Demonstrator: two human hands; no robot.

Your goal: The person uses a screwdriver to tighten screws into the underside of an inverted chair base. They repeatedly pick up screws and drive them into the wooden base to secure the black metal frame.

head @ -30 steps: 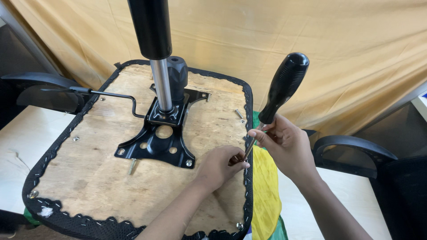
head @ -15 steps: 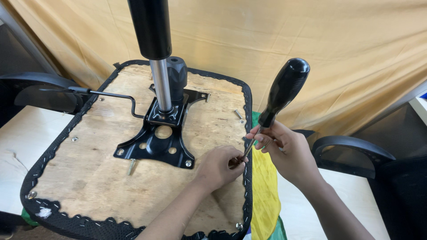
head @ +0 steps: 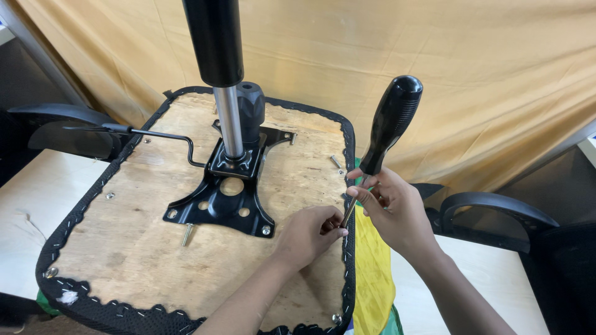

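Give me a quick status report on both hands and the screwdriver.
Right hand grips screwdriver low on its handle, tilted. Left hand pinches at the tip by the seat edge. Tip hidden by fingers. Loose bolt lies clear by the black bracket.

Right hand (head: 397, 211) grips screwdriver (head: 382, 139); left hand (head: 307, 232) apparently steadies its tip.

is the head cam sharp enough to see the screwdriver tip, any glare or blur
Head view: even, soft light, no motion blur; the screwdriver handle and both hands are crisp. A mild sheen runs down the metal gas-lift column. The tip is hidden between the left hand and right hand at the seat base edge, so it cannot be seen.
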